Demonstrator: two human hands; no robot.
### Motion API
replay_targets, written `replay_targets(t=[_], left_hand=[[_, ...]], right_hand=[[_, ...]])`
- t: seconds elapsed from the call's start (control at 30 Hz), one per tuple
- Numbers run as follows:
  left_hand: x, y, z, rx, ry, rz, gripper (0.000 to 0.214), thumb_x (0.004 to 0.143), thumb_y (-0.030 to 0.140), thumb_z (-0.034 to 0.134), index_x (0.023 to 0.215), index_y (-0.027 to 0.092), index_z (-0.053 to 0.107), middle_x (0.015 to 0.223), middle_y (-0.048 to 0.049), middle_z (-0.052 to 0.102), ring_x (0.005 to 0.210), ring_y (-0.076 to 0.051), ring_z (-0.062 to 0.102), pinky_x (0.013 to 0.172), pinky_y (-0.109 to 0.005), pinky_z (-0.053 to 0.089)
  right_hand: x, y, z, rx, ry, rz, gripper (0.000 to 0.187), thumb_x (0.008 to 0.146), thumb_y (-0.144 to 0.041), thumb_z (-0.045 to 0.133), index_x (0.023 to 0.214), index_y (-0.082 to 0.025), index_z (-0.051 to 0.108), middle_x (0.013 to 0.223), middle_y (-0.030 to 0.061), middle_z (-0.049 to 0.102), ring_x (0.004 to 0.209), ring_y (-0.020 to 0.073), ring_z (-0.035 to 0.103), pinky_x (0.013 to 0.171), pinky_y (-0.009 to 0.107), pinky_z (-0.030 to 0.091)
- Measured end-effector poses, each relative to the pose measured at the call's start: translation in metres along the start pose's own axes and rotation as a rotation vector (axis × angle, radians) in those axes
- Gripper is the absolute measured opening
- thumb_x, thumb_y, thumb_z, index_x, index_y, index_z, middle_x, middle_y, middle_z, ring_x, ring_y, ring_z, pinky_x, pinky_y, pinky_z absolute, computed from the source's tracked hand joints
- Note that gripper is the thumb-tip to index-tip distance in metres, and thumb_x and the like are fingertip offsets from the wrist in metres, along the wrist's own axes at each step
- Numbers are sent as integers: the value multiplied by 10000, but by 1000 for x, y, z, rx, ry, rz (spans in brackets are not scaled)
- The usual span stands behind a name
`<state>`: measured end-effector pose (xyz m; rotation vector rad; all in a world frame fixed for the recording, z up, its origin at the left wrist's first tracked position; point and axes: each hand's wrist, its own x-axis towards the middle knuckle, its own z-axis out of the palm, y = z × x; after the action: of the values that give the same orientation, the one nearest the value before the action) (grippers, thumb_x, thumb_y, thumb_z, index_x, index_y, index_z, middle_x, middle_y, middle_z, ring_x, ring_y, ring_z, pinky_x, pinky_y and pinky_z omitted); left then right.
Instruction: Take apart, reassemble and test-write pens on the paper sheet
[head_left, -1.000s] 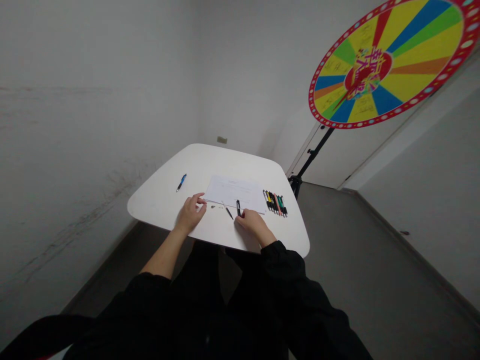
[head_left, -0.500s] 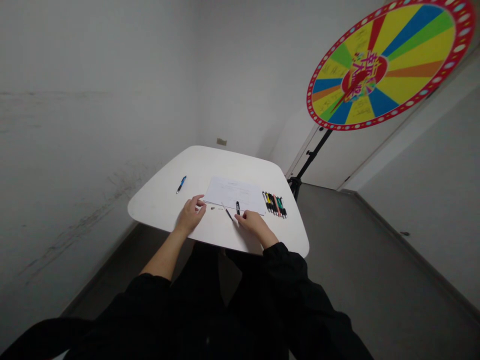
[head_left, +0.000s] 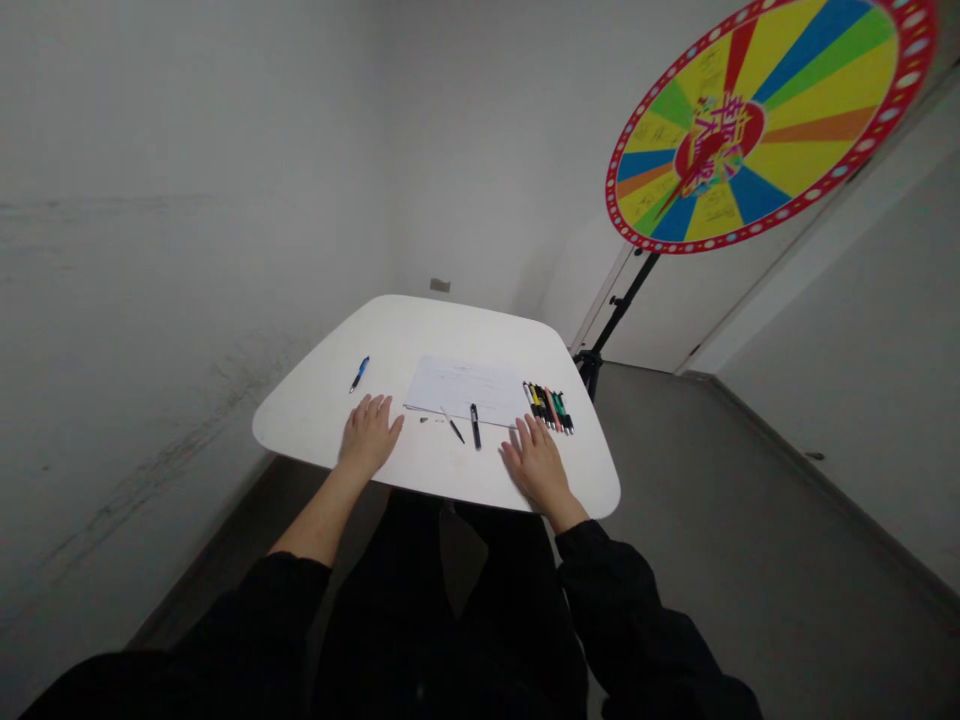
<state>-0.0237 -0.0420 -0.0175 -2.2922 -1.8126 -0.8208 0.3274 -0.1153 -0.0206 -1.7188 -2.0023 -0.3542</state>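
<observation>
My left hand lies flat on the white table, fingers spread, holding nothing. Also open and palm down, my right hand rests at the table's right front, its fingertips close to the paper's corner and a row of pens. Between the hands lie a black pen barrel and a thin refill, dark at one end and pale at the other. Tiny pen parts sit left of the refill; their exact kind is too small to tell. Behind these pieces are white paper sheets.
A blue pen lies on the table's left side. To the right stands a large colourful prize wheel on a black tripod stand. A scuffed wall runs along the left.
My right hand has let go of the black pen barrel, moved right and opened flat. My left hand has moved slightly left and spread its fingers on the table.
</observation>
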Motion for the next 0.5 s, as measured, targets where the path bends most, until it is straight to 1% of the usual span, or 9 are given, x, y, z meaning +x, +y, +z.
replay_targets(t=[0.1, 0.17, 0.27, 0.33, 0.4, 0.43, 0.5], left_hand=[[-4, -4, -8, 139, -158, -23, 582, 1033, 421, 410, 1488, 75, 516, 1599, -216, 459, 1535, -396, 313, 1227, -559, 290], [-5, -6, -11, 183, -210, -36, 588, 1028, 422, 409, 1497, 86, 519, 1616, -207, 441, 1541, -397, 308, 1234, -558, 274], [-6, -7, -12, 195, -229, -37, 595, 1024, 420, 406, 1508, 93, 513, 1615, -210, 443, 1530, -401, 331, 1239, -565, 253], [-6, -7, -11, 189, -232, -33, 598, 1023, 409, 403, 1515, 85, 503, 1614, -220, 441, 1522, -405, 343, 1238, -578, 241], [-5, -7, -9, 188, -235, -30, 600, 1023, 401, 399, 1519, 77, 494, 1612, -227, 439, 1518, -408, 346, 1236, -585, 236], [-5, -7, -9, 191, -236, -27, 601, 1024, 399, 395, 1520, 74, 491, 1611, -229, 439, 1517, -409, 345, 1235, -585, 235], [-4, -9, -7, 199, -244, -21, 608, 1025, 403, 393, 1523, 64, 484, 1611, -234, 437, 1516, -413, 343, 1234, -582, 235]], right_hand=[[-7, 3, 4, -27, -23, 35, 616, 1017, -434, 461, 1459, -11, 536, 1559, 264, 478, 1492, 385, 371, 1200, 543, 346], [-7, 2, 3, -36, -22, 43, 598, 1007, -414, 477, 1452, -20, 545, 1542, 257, 499, 1481, 377, 383, 1209, 537, 332], [-5, -2, -3, -33, -5, 22, 558, 1003, -384, 493, 1425, -26, 568, 1474, 258, 554, 1450, 367, 404, 1205, 534, 324], [-3, -6, -8, -15, 2, 14, 507, 1010, -381, 497, 1394, -67, 600, 1431, 239, 583, 1411, 361, 426, 1172, 534, 347], [-1, -14, -14, 11, -2, 50, 450, 1013, -399, 517, 1341, -117, 644, 1389, 212, 602, 1323, 357, 469, 1096, 508, 404], [0, -19, -16, 22, -19, 76, 419, 1013, -403, 530, 1308, -138, 664, 1356, 197, 614, 1254, 347, 498, 1042, 486, 434], [2, -32, -19, 30, -71, 91, 359, 1018, -411, 536, 1232, -169, 692, 1272, 173, 640, 1157, 328, 520, 957, 449, 456]])
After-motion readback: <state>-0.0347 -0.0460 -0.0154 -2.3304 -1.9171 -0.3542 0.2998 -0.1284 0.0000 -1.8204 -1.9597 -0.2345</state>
